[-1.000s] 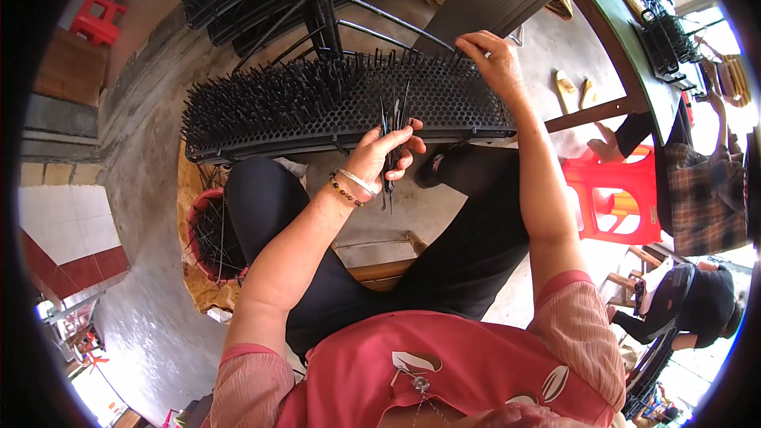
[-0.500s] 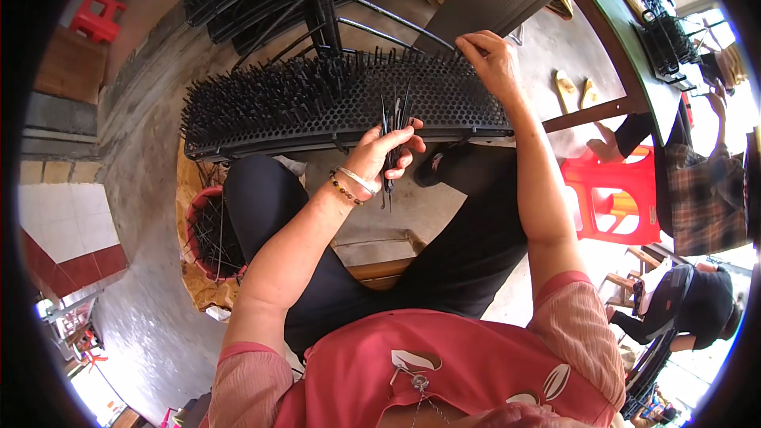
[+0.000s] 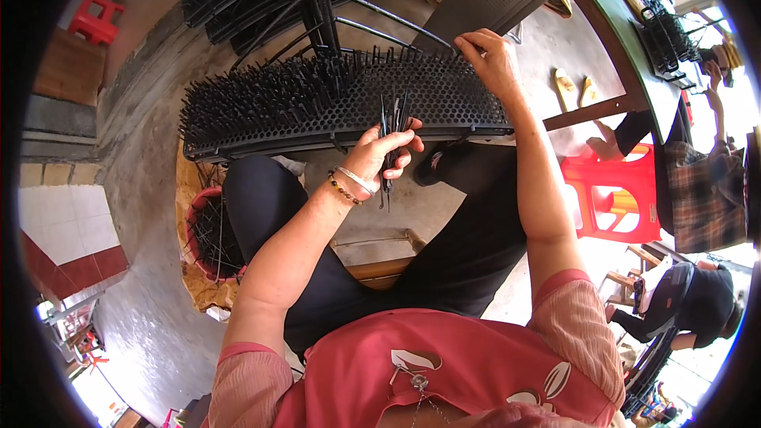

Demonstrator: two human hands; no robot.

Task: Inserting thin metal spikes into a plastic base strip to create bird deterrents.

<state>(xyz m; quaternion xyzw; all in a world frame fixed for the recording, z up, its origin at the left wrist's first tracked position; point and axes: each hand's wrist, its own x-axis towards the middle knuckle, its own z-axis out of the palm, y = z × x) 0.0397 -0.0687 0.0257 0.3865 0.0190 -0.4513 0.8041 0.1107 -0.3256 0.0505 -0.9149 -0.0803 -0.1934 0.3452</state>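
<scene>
Clasping a bundle of thin dark rods (image 3: pixel 395 109) in the curled left hand (image 3: pixel 387 149), above the near edge of a perforated black tray (image 3: pixel 468 107), and letting both ends stick out past the fingers, probably for leaving single tips free to draw out. Holding the right hand (image 3: pixel 495 63) well apart from the left, over the far right part of the tray, bringing thumb and forefinger close together, perhaps for handling one slim piece at a time. Lying crosswise just in front of the knees, likely for putting both ends within arm's length; bearing dense upright rods (image 3: pixel 261 103) on the left and showing mostly bare holes on the right. Standing a red basin (image 3: pixel 192 212) of loose dark rods beside the left knee, seemingly for having more close by. Hiding the middle of the bundle behind the left fingers, making a count impossible. Showing too little at the right fingertips for telling a pinched rod from nothing, or touching from hovering. Merging black on black in the crowded left part, covering the holes there. Concealing the tray's support below. Cutting off a co-worker in plaid (image 3: pixel 701 198) and a green desk (image 3: pixel 632 40) toward the fisheye rim.
</scene>
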